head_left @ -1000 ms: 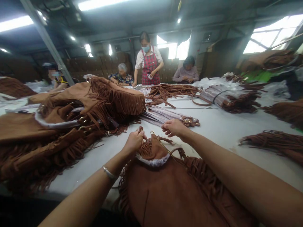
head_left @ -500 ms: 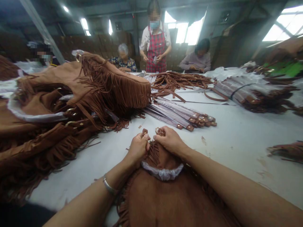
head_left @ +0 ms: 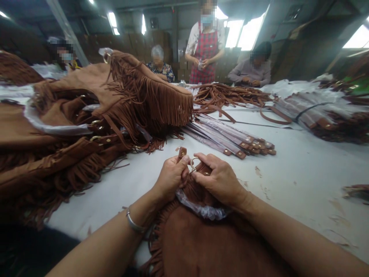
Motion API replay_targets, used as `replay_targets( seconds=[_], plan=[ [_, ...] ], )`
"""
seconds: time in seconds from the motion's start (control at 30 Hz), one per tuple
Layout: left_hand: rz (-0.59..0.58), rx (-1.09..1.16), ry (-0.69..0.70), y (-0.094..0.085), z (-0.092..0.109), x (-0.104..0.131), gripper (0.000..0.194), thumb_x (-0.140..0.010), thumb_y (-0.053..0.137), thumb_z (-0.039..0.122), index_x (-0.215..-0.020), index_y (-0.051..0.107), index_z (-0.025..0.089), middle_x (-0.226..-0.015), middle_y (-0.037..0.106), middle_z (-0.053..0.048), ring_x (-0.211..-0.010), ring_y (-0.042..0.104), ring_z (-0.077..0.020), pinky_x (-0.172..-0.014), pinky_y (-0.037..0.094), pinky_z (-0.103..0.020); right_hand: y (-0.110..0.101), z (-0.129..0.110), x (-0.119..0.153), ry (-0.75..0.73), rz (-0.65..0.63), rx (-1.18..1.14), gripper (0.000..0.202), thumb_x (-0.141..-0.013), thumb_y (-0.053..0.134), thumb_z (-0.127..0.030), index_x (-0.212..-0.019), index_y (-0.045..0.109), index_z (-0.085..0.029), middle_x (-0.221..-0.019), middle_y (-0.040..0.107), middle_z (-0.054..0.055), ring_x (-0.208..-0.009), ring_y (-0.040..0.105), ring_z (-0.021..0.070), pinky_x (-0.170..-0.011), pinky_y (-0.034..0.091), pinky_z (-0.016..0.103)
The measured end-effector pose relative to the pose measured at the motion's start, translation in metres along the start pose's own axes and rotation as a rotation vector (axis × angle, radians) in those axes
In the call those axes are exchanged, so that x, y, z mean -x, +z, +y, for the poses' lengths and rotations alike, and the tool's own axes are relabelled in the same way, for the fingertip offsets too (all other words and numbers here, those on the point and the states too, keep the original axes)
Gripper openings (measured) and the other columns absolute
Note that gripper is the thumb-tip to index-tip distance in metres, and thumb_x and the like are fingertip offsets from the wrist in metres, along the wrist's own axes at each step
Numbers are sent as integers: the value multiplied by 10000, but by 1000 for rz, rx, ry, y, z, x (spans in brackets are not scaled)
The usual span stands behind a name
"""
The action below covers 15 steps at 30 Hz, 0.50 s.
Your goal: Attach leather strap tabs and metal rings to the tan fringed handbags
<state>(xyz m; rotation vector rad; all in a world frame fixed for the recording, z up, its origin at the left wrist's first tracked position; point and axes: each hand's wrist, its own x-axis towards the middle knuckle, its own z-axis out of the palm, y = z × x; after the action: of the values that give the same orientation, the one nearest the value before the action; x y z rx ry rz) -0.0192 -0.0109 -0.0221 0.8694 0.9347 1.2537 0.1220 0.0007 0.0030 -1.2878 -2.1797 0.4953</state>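
Note:
A brown suede fringed bag [head_left: 198, 242] lies in front of me, at the bottom middle of the head view. Its handle [head_left: 201, 207], wrapped in clear plastic, curves just below my hands. My left hand [head_left: 173, 175] is closed on a brown strap end [head_left: 182, 152] with a gold stud, which sticks up past the thumb. Close beside it, my right hand [head_left: 219, 177] pinches a gold ring [head_left: 195, 163] at the bag's top, thumb below and forefinger above. The strap end and the ring are apart. Most of the strap is hidden inside the left hand.
Fringed bags [head_left: 150, 96] are heaped on the left of the white table [head_left: 288, 173]. Plastic-wrapped straps [head_left: 230, 138] lie ahead, with a tied bundle [head_left: 314, 111] at right. Thin brown strips [head_left: 230, 94] lie behind. Several co-workers are across the table, one standing in a checked apron [head_left: 204, 57].
My right hand has turned, and the gold ring now stands more upright between its fingers. The strap end shows higher above my left thumb. The whole view has shifted slightly.

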Motion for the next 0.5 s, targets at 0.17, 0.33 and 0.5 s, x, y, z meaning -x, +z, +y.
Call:
replay_targets(
  seconds=[0.17, 0.33, 0.5],
  plan=[
    [-70, 22, -20, -1, 3, 4, 305, -764, 637, 428, -747, 513, 149, -397, 342, 90, -300, 267, -38, -289, 209, -150, -1, -6, 3, 4, -35, 42, 437, -721, 582, -257, -1141, 608, -139, -865, 606, 65, -840, 554, 199, -777, 423, 298],
    [-93, 116, -95, -3, 3, 7, 279, -751, 662, 382, -749, 509, 148, -404, 314, 102, -307, 223, -24, -298, 191, -140, 1, -6, 6, 99, 15, 57, 384, -701, 614, -334, -1039, 605, -151, -929, 633, 67, -852, 572, 204, -764, 421, 304],
    [-103, 158, -89, -5, 1, 5, 220, -806, 611, 329, -749, 534, 132, -412, 305, 98, -312, 220, -21, -306, 191, -140, 1, -8, 7, 167, 39, 90, 295, -676, 624, -371, -891, 579, -174, -791, 623, 29, -683, 556, 166, -633, 390, 270]
  ],
)
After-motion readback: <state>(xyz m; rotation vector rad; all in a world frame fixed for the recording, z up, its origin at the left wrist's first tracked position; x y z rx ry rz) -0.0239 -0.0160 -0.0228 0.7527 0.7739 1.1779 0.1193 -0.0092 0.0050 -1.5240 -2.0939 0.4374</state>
